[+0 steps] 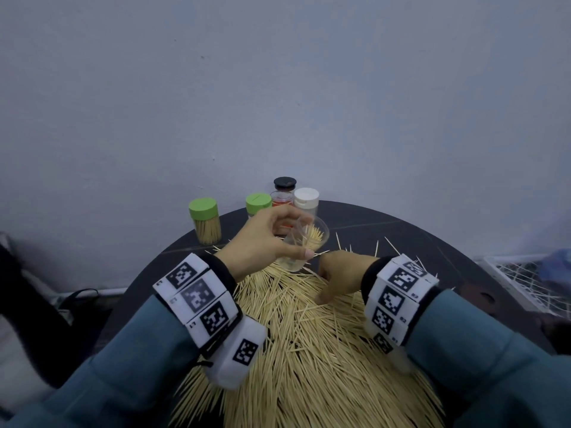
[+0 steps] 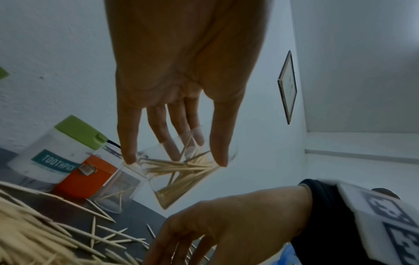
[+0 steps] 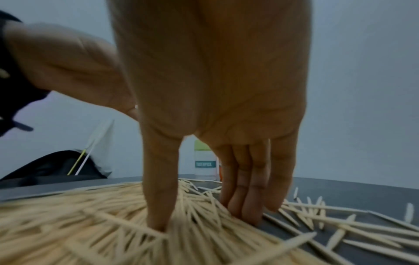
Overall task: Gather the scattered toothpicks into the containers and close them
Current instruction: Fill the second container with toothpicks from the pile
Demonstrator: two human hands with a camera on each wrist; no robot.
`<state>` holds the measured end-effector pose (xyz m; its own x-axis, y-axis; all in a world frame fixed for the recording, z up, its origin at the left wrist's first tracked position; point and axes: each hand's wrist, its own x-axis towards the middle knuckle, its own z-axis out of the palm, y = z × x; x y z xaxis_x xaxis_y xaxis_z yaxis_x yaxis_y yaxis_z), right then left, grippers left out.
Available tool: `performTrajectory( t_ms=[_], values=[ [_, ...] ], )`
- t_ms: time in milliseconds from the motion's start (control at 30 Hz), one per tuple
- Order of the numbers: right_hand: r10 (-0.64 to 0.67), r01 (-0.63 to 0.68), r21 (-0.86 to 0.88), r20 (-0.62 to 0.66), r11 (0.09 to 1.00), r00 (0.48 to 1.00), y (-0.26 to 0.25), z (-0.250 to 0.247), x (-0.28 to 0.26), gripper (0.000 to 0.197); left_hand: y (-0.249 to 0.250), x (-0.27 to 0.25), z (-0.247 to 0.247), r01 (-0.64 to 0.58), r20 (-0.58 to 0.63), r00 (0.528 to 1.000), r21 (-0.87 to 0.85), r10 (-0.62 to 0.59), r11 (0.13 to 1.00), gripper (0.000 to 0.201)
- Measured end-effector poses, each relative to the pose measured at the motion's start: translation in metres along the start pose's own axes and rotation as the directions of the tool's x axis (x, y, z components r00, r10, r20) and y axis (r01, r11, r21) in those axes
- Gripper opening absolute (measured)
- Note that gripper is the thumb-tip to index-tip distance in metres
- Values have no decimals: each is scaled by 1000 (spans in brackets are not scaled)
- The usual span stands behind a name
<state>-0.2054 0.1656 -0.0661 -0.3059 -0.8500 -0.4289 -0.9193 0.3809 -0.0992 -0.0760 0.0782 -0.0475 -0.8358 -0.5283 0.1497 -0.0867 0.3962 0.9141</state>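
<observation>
Head view: left hand point(image 1: 265, 239) gripped tilted clear container point(image 1: 304, 244), mouth toward worktop's far edge; right hand point(image 1: 335, 274), just beside, fingers spread pressing into toothpick heap point(image 1: 309, 350) below.

A home room, seemingly; framed picture point(image 2: 287, 87) on plain wall point(image 1: 278, 88); round table point(image 1: 355, 217).

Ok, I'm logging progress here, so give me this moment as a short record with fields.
left hand: holds clear container, tilted, above the table
container contents: some toothpicks, no lid on
right hand: fingers down in toothpick pile
closed containers: two green-lidded, one black-lidded, one white-lidded, at table's far edge
table: dark, round
</observation>
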Motion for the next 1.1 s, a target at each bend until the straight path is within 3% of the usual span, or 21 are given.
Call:
performTrajectory(
  t_ms=[300, 433, 600, 800, 967, 1100],
  values=[
    [-28, 34, -132, 49, 991, 998, -12, 3, -2, 39, -3, -3, -2, 1, -16, 1000, 10, 0, 1000, 54],
    [-56, 59, -46, 69, 997, 996, -10, -1, -4, 27, -4, -6, -3, 10, -11, 1000, 19, -10, 1000, 54],
    [-115, 107, 213, 28, 971, 993, 5, -2, 6, 27, -3, -3, -5, 25, -31, 999, 42, -24, 999, 56],
    [-135, 101, 606, 10, 789, 991, 12, -5, 9, 23, -4, -3, -8, 36, -54, 998, 30, -34, 999, 55],
    [-158, 111, 760, -11, 641, 987, 13, 0, 10, 20, -4, -5, -8, 42, -67, 997, 32, -40, 999, 56],
    [-146, 146, 810, -75, 568, 986, 15, -2, 6, 30, -3, -6, -8, 46, -72, 996, 39, -44, 998, 55]
  ],
)
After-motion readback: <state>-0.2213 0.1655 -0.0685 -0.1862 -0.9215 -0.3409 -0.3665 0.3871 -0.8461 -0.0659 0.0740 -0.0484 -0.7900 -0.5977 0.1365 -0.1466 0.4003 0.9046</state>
